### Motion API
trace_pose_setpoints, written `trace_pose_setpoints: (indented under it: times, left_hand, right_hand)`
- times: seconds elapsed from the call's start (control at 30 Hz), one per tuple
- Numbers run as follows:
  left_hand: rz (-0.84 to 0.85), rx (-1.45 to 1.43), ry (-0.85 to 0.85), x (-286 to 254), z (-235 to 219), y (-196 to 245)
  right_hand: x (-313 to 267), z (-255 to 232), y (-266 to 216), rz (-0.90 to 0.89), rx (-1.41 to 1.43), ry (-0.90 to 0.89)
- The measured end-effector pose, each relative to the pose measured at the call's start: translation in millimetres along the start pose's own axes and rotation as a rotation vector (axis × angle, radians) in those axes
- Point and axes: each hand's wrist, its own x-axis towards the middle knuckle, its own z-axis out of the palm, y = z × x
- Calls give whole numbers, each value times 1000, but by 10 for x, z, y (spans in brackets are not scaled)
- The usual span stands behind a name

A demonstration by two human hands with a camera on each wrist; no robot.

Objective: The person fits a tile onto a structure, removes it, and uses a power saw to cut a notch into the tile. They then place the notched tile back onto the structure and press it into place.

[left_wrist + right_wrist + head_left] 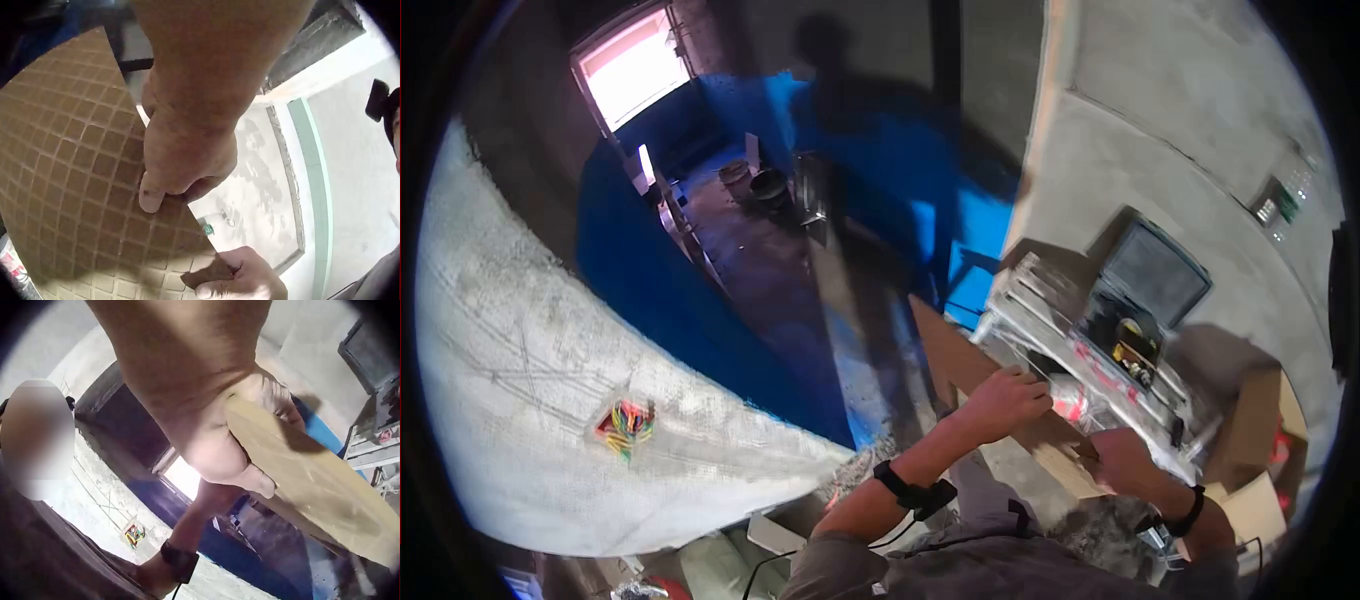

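Observation:
A ceramic tile [1052, 440] is held tilted in front of the body, between both hands. In the left wrist view its brown back [81, 156] shows a raised grid pattern, while the right wrist view shows a smooth beige side [312, 481]. My left hand [1005, 405] grips the tile by one edge, its thumb lying on the gridded back. Farther along that edge, my right hand [1125, 462] grips near a corner, with the thumb over the gridded back in the left wrist view.
An open tool case [1135, 345] sits on a splattered bench [1040, 310] at right. Beside it stands an open cardboard box [1250, 430]. A wall box with coloured wires [625, 425] is at left. Beyond a blue-painted half wall [700, 300], buckets [770, 188] stand on the floor.

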Motion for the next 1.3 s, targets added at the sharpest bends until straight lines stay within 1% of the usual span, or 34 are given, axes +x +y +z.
trace_pose_setpoints:
  times: [0.03, 0.1, 0.13, 0.17, 0.2, 0.23, 0.3, 0.33, 0.37, 0.4, 0.43, 0.47, 0.5, 0.57, 0.6, 0.63, 0.7, 0.73, 0.77, 0.8, 0.83, 0.87, 0.9, 0.93, 0.97, 1.0, 1.03, 1.07, 1.1, 1.13, 1.17, 1.23, 1.27, 1.3]
  left_hand:
    - [-14, 16, -1, 42, -41, -359]
    - [-89, 54, 175, 68, -150, -1077]
    - [-132, 70, 332, 29, -151, -1464]
    - [-153, 97, 340, -6, -273, -1819]
    - [-285, 182, 413, -106, -457, -2131]
    - [-407, 273, 478, -258, -661, -2417]
    - [-879, 161, 381, -832, -773, -3087]
    - [-1002, 142, 349, -1158, -761, -3393]
    - [-1121, 121, 312, -1404, -739, -3633]
    - [-1143, 135, 328, -1584, -773, -4004]
    - [-1278, -6, 266, -1763, -818, -4320]
    - [-1399, -155, 202, -1928, -874, -4643]
    - [-1405, -151, 220, -2074, -899, -5063]
    - [-1626, -503, 371, -2387, -945, -5864]
    - [-1587, -957, 587, -2771, -760, -6414]
    - [-1579, -956, 594, -2833, -919, -6762]
    - [-1320, -1486, 1116, -2884, -1425, -7415]
    - [-1249, -1508, 1114, -3022, -1691, -7813]
    - [-1214, -1507, 1124, -2946, -2050, -8266]
    - [-1133, -1498, 1263, -2884, -2408, -8500]
    - [-1074, -1500, 1402, -2882, -2636, -8669]
    - [-1014, -1608, 1421, -3010, -2896, -8895]
    - [-1007, -1612, 1431, -3051, -3105, -9100]
    - [-962, -1647, 1474, -3113, -3361, -9356]
    - [-918, -1677, 1519, -3209, -3563, -9645]
    - [-842, -1700, 1556, -3391, -3638, -10000]
    - [-839, -1681, 1567, -3567, -3694, -10360]
    - [-783, -1615, 1531, -3743, -3789, -10663]
    - [-733, -1548, 1492, -3869, -4038, -10887]
    - [-762, -1507, 1536, -3977, -4276, -11128]
    - [-772, -1490, 1540, -4143, -4481, -11426]
    - [-777, -1267, 1554, -4507, -4848, -12115]
    - [-799, -1254, 1555, -4714, -4994, -12394]
    - [-840, -1225, 1614, -4901, -5222, -12715]
  right_hand:
    - [377, -41, 48, 3, 65, 24]
    - [1195, -27, 155, -46, 128, 41]
    - [1592, -27, 210, -86, 200, 70]
    - [2036, -112, 223, -136, 261, 100]
    - [2452, -204, 141, -56, 327, 64]
    - [2791, -278, 55, -86, 342, 64]
    - [3555, -522, -123, -4, 493, -30]
    - [3892, -661, -252, -14, 591, -74]
    - [4159, -746, -324, -41, 585, -89]
    - [4552, -861, -447, -94, 576, -89]
    - [4882, -948, -597, -143, 569, -87]
    - [5200, -1011, -793, -101, 696, -145]
    - [5612, -1054, -926, -114, 684, -150]
    - [6340, -1108, -1258, -123, 835, -178]
    - [6619, -1243, -1579, -172, 804, -166]
    - [6940, -1261, -1795, -178, 798, -161]
    - [7556, -1214, -2228, -197, 890, -101]
    - [7852, -1229, -2458, -105, 939, -157]
    - [8262, -1323, -2664, -124, 921, -140]
    - [8543, -1366, -2903, -126, 909, -114]
    - [8734, -1360, -3089, -105, 898, -105]
    - [9063, -1262, -3128, -175, 845, -63]
    - [9358, -1206, -3106, -177, 836, -66]
    - [9699, -1140, -3106, -236, 808, -40]
    - [10056, -1118, -3223, -297, 783, -17]
    - [10334, -1199, -3459, -307, 796, 1]
    - [10656, -1228, -3665, -323, 800, -6]
    - [10987, -1189, -3829, -309, 799, 2]
    - [11344, -1111, -3952, -294, 801, 8]
    - [11797, -985, -3876, -225, 823, -64]
    - [12253, -868, -3963, -233, 832, -74]
    - [13250, -642, -4184, -243, 838, -149]
    - [13828, -457, -4194, -261, 895, -202]
    - [14237, -486, -4541, -270, 898, -215]
